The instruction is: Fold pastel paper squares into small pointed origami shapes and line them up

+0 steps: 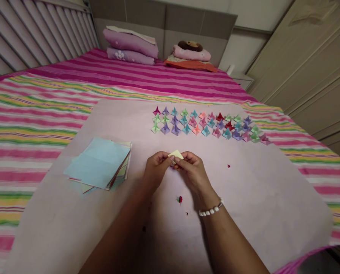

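A small folded piece of pale yellow paper (177, 153) is pinched between both hands at the middle of the view. My left hand (158, 164) grips its left side, thumb on top and fingers curled behind. From the right, my right hand (193, 167) holds the other side, its thumb close to the left thumb. The lower part of the paper is hidden by the thumbs. Beyond the hands stand rows of small folded paper shapes (193, 122) in purple, blue, green, pink and red. To the left lies a loose stack of square paper sheets (98, 161), light blue on top.
A large pale sheet (258, 198) covers the striped bedspread (18, 125). Small red and green scraps (179, 199) lie below the hands. Folded bedding (131, 45) and a pink pile (191, 53) sit against the headboard. A white bead bracelet (212, 209) circles my right wrist.
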Demonstrator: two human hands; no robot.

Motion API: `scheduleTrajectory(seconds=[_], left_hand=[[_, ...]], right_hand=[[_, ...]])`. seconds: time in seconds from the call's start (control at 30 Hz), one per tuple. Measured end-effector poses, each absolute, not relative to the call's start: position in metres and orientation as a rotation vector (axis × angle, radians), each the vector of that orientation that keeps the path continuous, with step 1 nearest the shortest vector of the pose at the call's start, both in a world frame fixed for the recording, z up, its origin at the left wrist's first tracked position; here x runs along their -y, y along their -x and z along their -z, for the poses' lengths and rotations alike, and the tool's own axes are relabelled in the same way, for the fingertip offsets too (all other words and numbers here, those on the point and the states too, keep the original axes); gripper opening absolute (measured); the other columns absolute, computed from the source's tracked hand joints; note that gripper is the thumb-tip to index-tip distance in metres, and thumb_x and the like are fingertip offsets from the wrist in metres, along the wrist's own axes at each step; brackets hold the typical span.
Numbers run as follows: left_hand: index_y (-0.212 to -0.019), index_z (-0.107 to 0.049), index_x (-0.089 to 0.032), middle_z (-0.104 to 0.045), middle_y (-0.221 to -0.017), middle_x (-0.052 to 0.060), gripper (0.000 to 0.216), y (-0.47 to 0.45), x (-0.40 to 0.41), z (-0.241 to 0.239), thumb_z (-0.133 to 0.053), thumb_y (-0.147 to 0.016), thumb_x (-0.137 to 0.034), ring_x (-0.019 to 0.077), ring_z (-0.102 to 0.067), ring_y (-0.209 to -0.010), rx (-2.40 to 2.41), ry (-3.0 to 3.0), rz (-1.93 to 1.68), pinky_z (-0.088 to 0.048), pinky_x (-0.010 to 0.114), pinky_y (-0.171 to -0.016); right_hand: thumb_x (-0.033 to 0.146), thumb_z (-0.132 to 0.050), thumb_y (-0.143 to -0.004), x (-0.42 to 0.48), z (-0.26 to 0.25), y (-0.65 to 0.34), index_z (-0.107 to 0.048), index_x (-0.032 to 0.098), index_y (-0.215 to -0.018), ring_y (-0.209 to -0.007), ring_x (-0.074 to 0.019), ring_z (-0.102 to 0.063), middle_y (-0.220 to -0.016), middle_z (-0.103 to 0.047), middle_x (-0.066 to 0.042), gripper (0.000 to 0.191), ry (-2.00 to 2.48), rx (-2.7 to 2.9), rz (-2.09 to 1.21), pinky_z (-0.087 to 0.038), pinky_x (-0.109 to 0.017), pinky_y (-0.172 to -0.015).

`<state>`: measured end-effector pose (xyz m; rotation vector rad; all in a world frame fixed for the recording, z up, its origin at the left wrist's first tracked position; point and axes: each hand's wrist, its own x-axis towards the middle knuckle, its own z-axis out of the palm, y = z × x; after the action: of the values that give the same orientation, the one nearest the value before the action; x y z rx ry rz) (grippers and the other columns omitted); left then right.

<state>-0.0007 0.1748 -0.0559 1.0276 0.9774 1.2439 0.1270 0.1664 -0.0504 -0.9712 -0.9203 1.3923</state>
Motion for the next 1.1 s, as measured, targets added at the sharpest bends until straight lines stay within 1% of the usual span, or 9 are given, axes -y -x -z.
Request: scheduleTrajectory(seconds=[0.13, 0.27, 0.47, 0.63, 0.73, 0.8, 0.9, 1.0, 1.1], left_hand=[[-0.065, -0.063, -0.016, -0.060, -0.059, -0.002, 0.019, 0.001, -0.173, 0.053, -0.064, -0.075, -0.032, 0.0109, -0.055, -0.060, -1.056, -1.140, -1.258, -0.043, 0.023, -0.061], [-0.064, -0.063, -0.016, -0.058, -0.057, -0.003, 0.022, -0.001, -0.174, 0.056, -0.064, -0.075, -0.034, 0.0101, -0.053, -0.058, -1.071, -1.069, -1.272, -0.042, 0.023, -0.059], [-0.069, -0.065, -0.015, -0.063, -0.060, -0.002, 0.024, -0.003, -0.176, 0.060, -0.078, -0.060, -0.033, 0.0102, -0.055, -0.057, -1.028, -0.952, -1.279, -0.042, 0.023, -0.059], [-0.063, -0.065, -0.015, -0.059, -0.056, -0.003, 0.022, -0.001, -0.177, 0.063, -0.071, -0.070, -0.036, 0.0092, -0.053, -0.056, -0.987, -0.893, -1.332, -0.042, 0.024, -0.061], [-0.074, -0.069, -0.016, -0.062, -0.062, -0.002, 0.018, -0.001, -0.177, 0.064, -0.072, -0.070, -0.033, 0.0094, -0.055, -0.061, -0.956, -0.900, -1.311, -0.042, 0.023, -0.063], [-0.083, -0.070, -0.016, -0.066, -0.068, -0.001, 0.023, -0.004, -0.176, 0.063, -0.076, -0.065, -0.028, 0.0111, -0.058, -0.065, -0.926, -0.933, -1.280, -0.044, 0.025, -0.066], [-0.085, -0.070, -0.016, -0.067, -0.071, 0.000, 0.025, -0.007, -0.174, 0.062, -0.078, -0.063, -0.027, 0.0119, -0.060, -0.067, -0.868, -0.908, -1.262, -0.046, 0.026, -0.069], [-0.084, -0.070, -0.015, -0.067, -0.072, 0.001, 0.023, -0.005, -0.174, 0.059, -0.075, -0.067, -0.030, 0.0114, -0.059, -0.068, -0.810, -0.778, -1.235, -0.047, 0.026, -0.070], [-0.084, -0.071, -0.013, -0.064, -0.070, 0.001, 0.024, -0.001, -0.176, 0.056, -0.076, -0.067, -0.029, 0.0087, -0.057, -0.064, -0.700, -0.659, -1.173, -0.047, 0.023, -0.067]], right_hand=[[0.027, -0.077, -0.065, -0.167, 0.051, -0.127, -0.063, 0.018, -0.063, -0.055, -0.0120, -0.056, -0.056, -0.065, 0.001, 0.016, 0.982, 0.949, -1.359, -0.041, -0.025, -0.057], [0.028, -0.075, -0.066, -0.168, 0.049, -0.127, -0.065, 0.018, -0.064, -0.053, -0.0121, -0.055, -0.055, -0.064, 0.001, 0.014, 1.024, 0.990, -1.330, -0.042, -0.026, -0.057], [0.029, -0.071, -0.069, -0.167, 0.049, -0.128, -0.066, 0.017, -0.065, -0.052, -0.0120, -0.054, -0.054, -0.063, 0.001, 0.013, 1.060, 1.022, -1.281, -0.042, -0.026, -0.056], [0.031, -0.070, -0.071, -0.167, 0.049, -0.127, -0.068, 0.017, -0.067, -0.054, -0.0123, -0.054, -0.055, -0.064, 0.000, 0.015, 1.074, 1.041, -1.290, -0.043, -0.026, -0.058], [0.031, -0.070, -0.072, -0.167, 0.049, -0.127, -0.068, 0.017, -0.067, -0.053, -0.0118, -0.053, -0.054, -0.062, 0.001, 0.015, 1.061, 1.005, -1.263, -0.043, -0.026, -0.058], [0.031, -0.071, -0.072, -0.167, 0.049, -0.127, -0.068, 0.018, -0.066, -0.052, -0.0115, -0.052, -0.052, -0.060, 0.002, 0.015, 1.057, 0.977, -1.244, -0.042, -0.026, -0.058], [0.031, -0.074, -0.069, -0.166, 0.049, -0.126, -0.066, 0.018, -0.064, -0.052, -0.0117, -0.052, -0.051, -0.058, 0.003, 0.017, 1.043, 0.955, -1.253, -0.042, -0.026, -0.057], [0.035, -0.074, -0.070, -0.167, 0.050, -0.127, -0.066, 0.018, -0.066, -0.056, -0.0126, -0.054, -0.057, -0.062, 0.001, 0.019, 1.007, 0.923, -1.306, -0.043, -0.027, -0.059], [0.037, -0.066, -0.077, -0.169, 0.051, -0.128, -0.071, 0.019, -0.077, -0.072, -0.0156, -0.059, -0.077, -0.069, -0.004, 0.019, 0.923, 0.865, -1.327, -0.045, -0.028, -0.066]])
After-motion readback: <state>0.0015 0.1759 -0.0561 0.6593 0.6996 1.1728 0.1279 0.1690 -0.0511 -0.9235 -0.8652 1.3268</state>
